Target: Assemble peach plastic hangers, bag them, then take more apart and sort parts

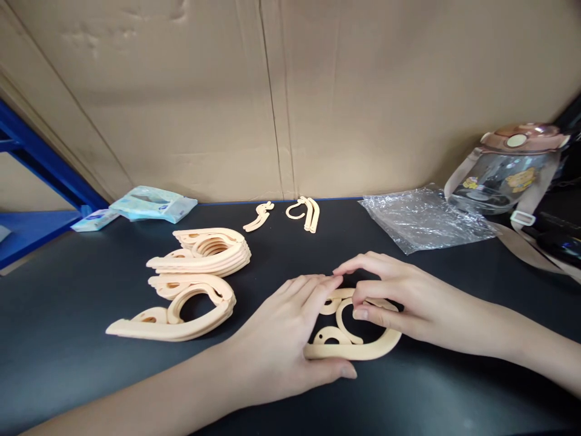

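A cream plastic folding hanger (358, 351) lies on the black table in front of me, its arms folded in and its hook curled in the middle. My left hand (295, 339) wraps over its left end, thumb along the near side and fingers over the far side. With bent fingers, my right hand (399, 297) grips the far right part of the hanger; its index finger reaches toward my left fingertips. To the left, folded hangers of the same kind form a farther stack (204, 260) and a nearer stack (195, 327), which touch or nearly touch.
Two small cream hanger pieces, a bent one (259, 218) and a hooked one (310, 215), lie near the cardboard wall (204, 109). Tissue packs (154, 204) sit back left. A clear plastic bag (426, 218) and a strapped water bottle (508, 172) occupy the back right.
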Action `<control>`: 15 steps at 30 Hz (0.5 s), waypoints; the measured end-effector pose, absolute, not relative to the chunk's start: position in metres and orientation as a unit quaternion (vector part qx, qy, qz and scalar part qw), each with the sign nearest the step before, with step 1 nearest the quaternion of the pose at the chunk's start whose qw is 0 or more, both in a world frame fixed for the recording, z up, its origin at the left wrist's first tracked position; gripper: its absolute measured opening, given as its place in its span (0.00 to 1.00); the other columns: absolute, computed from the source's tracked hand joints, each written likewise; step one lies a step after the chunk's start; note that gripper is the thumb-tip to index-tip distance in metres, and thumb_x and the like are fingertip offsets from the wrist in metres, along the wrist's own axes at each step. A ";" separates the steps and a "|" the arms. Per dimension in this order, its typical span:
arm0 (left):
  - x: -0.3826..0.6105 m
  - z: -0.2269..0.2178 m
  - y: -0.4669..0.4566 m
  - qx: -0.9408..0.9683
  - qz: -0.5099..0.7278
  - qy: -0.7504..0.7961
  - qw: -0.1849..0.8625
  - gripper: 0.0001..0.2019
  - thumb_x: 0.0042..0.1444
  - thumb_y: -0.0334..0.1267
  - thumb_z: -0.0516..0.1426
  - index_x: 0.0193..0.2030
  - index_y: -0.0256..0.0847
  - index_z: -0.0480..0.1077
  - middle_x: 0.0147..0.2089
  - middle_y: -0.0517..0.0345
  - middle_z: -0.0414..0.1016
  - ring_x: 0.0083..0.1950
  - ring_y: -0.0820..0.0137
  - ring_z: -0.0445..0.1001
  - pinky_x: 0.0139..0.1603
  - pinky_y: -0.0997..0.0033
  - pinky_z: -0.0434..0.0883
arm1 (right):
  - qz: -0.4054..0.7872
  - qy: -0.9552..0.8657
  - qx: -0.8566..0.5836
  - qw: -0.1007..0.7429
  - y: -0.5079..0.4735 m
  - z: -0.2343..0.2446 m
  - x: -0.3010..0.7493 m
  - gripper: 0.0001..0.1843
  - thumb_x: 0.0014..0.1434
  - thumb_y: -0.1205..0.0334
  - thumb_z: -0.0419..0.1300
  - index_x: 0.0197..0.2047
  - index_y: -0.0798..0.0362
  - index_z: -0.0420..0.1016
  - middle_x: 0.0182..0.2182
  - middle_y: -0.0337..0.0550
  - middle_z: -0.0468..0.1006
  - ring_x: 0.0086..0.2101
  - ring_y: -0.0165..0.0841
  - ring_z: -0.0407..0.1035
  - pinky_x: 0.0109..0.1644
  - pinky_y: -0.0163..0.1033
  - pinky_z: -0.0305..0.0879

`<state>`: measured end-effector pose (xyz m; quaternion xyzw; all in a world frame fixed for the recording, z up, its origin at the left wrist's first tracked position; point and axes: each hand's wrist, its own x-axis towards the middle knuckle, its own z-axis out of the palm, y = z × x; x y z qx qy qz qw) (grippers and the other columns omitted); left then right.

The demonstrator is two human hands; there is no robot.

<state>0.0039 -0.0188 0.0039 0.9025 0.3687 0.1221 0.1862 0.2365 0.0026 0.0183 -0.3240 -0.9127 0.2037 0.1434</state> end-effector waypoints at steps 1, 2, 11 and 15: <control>0.006 0.004 -0.019 0.906 0.127 0.362 0.180 0.38 0.51 0.52 0.65 0.63 0.37 0.56 0.62 0.46 0.65 0.61 0.57 0.64 0.61 0.54 0.64 | 0.202 -0.913 -0.322 0.147 0.003 0.018 0.237 0.13 0.67 0.55 0.52 0.39 0.47 0.76 0.55 0.42 0.69 0.52 0.36 0.64 0.55 0.44 0.62; 0.007 0.005 -0.019 0.909 0.131 0.355 0.173 0.35 0.52 0.51 0.65 0.61 0.37 0.59 0.60 0.48 0.67 0.59 0.58 0.66 0.60 0.55 0.65 | 0.197 -0.914 -0.321 0.153 0.003 0.018 0.238 0.12 0.67 0.55 0.52 0.39 0.47 0.76 0.55 0.42 0.69 0.53 0.36 0.64 0.55 0.44 0.62; -0.017 0.044 -0.039 0.895 0.134 0.421 0.053 0.34 0.53 0.44 0.63 0.65 0.47 0.55 0.60 0.55 0.70 0.57 0.58 0.70 0.52 0.59 0.73 | 0.097 -0.890 -0.350 0.275 0.016 0.022 0.249 0.06 0.66 0.59 0.54 0.40 0.48 0.71 0.46 0.40 0.74 0.47 0.33 0.68 0.52 0.42 0.60; -0.060 0.055 -0.043 0.860 0.175 0.480 0.008 0.36 0.49 0.54 0.63 0.64 0.63 0.57 0.61 0.68 0.70 0.58 0.58 0.72 0.55 0.57 0.72 | 0.064 -0.904 -0.339 0.253 0.024 0.018 0.252 0.05 0.66 0.60 0.54 0.41 0.49 0.70 0.41 0.40 0.76 0.43 0.33 0.69 0.51 0.42 0.59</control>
